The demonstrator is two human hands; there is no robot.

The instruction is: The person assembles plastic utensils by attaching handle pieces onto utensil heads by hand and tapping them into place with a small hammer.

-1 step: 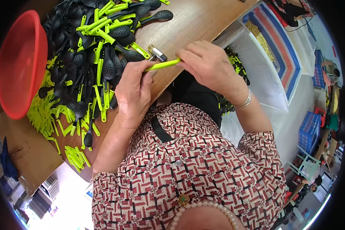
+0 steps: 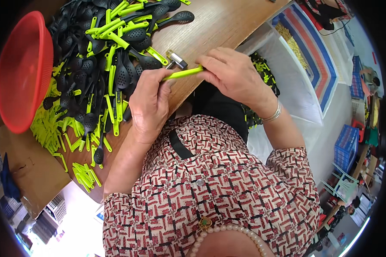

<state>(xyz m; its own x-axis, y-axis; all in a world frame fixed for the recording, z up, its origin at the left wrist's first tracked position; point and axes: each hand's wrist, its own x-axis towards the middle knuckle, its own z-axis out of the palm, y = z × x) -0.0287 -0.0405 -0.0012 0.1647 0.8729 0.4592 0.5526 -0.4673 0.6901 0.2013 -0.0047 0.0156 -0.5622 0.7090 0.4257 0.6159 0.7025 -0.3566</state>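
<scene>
Head view: almost nothing has moved, so the two-handed hold looks steady.
Left hand and right hand pinch a green handle at its ends, fingers nearly closed (some tips hidden), just beside the small hammer.

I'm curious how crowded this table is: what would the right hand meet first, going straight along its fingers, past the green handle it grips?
Beyond the lime-green handle, the right hand would probably meet the small mallet, though depth is unclear and it might pass above.
</scene>
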